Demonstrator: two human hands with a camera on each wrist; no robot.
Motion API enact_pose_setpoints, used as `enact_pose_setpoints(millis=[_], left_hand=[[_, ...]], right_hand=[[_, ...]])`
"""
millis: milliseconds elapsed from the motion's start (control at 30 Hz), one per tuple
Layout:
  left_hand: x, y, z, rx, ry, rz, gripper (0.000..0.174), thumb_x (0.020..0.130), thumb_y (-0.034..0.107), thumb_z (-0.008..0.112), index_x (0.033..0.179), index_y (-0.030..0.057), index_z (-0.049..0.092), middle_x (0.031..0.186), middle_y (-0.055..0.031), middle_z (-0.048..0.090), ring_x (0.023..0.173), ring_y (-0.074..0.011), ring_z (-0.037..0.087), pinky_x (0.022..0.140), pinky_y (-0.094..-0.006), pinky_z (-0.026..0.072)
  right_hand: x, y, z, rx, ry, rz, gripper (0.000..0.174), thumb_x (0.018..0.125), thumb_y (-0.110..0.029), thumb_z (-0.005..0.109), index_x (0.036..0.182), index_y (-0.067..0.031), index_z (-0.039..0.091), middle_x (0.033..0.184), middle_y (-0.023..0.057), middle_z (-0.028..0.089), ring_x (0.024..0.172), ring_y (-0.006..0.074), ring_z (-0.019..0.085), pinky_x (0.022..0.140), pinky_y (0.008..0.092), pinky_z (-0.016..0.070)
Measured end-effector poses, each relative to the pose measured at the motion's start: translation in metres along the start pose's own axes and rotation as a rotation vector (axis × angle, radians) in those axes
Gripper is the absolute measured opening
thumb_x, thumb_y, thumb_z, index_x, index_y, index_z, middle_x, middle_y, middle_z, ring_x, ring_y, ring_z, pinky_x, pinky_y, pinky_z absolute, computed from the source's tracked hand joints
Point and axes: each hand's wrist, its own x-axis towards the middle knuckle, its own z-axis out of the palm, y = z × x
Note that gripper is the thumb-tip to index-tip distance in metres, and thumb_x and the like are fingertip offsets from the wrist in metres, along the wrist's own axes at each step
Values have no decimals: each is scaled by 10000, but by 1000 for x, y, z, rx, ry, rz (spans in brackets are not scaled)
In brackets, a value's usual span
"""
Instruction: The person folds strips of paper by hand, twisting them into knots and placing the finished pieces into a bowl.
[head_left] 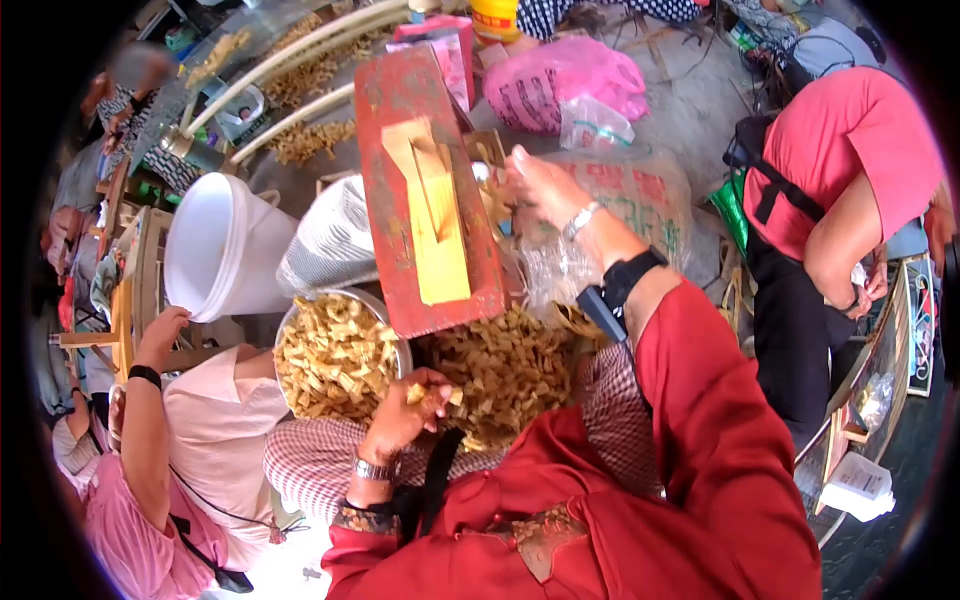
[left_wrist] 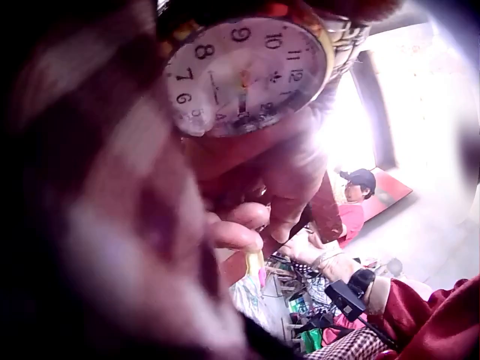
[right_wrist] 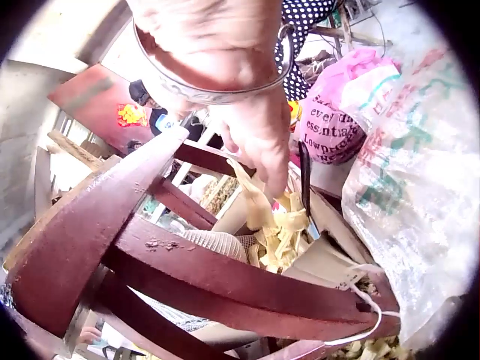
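Note:
Low at the middle of the head view, my left hand [head_left: 413, 405] has curled fingers and pinches a small folded yellow piece [head_left: 447, 396]. In the left wrist view its fingertips meet at this piece [left_wrist: 255, 262]. My right hand [head_left: 545, 187] reaches past the far right side of a red wooden stool top [head_left: 385, 255]. Seen from the right wrist, its fingers point down into a box of pale yellow strips [right_wrist: 281, 251], close beside one upright strip [right_wrist: 253, 199]; I cannot tell whether they grip it. Long yellow strips [head_left: 437, 250] lie flat on the stool.
A metal basin [head_left: 402, 345] full of folded yellow pieces stands at the left, and a brown heap [head_left: 500, 360] of them lies at the lap. Nearby are a white bucket [head_left: 215, 250], a clear plastic sack [head_left: 640, 205] and a pink bag [head_left: 565, 85]. People sit on both sides.

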Motion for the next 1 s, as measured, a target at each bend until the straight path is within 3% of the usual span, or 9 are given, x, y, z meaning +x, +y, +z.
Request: enact_pose_setpoints(millis=[100,200,233,400,533,567,667,800,1000], left_hand=[[9,-11,-3,94,-107,-26,222,902,228,621,976,22,587,703,-5,578,589,-71,523,493,-214,446],[18,-26,-3,245,-155,12,216,908,245,607,960,37,588,714,-2,574,614,-80,533,493,-226,454],[23,-32,-4,324,-167,47,210,908,240,605,954,36,588,713,-1,574,615,-81,535,493,-225,453],[21,-19,4,425,-176,8,229,864,245,635,911,26,589,702,-82,572,645,-159,525,613,-326,431],[26,-37,2,591,-164,220,298,839,289,638,943,18,573,804,-180,607,696,-337,590,637,-398,447],[28,-40,3,600,-167,205,318,830,303,637,961,21,568,806,-206,608,754,-382,598,648,-424,453],[27,-35,3,651,-173,151,327,832,302,634,987,23,564,777,-210,608,777,-384,604,655,-432,457],[30,-34,2,659,-179,147,349,847,313,616,1016,14,555,772,-211,615,774,-403,602,661,-450,457],[32,-43,1,648,-196,222,345,862,313,598,1033,17,548,806,-216,623,812,-407,603,685,-472,458]], right_hand=[[18,29,-33,-672,-84,-266,442,916,-459,491,1038,-65,650,858,106,679,777,254,652,722,417,514],[-28,13,-40,-630,-404,256,350,946,-335,498,1052,-21,612,955,107,655,819,217,675,651,344,564],[-37,22,-47,-640,-422,280,338,946,-339,498,979,-24,613,871,89,666,709,217,681,619,352,568],[-64,93,-93,-754,-562,609,205,903,-231,517,906,-71,645,834,62,652,723,217,658,605,346,549],[-76,159,-110,-1134,-604,661,122,819,-142,580,828,-77,684,844,80,657,746,246,641,595,370,520],[-77,176,-107,-1582,-930,294,160,716,-23,522,767,-49,672,758,74,636,666,211,611,568,359,501],[-67,257,-131,-1903,-1199,-14,205,708,-39,538,844,-36,692,822,142,665,718,255,635,603,338,511],[-85,251,-116,-1635,-744,426,231,783,-106,544,941,-3,678,971,167,666,843,289,659,676,382,525],[-95,186,-111,-1752,-494,652,370,722,-238,665,1054,-75,656,1009,140,674,925,289,653,787,420,505]])
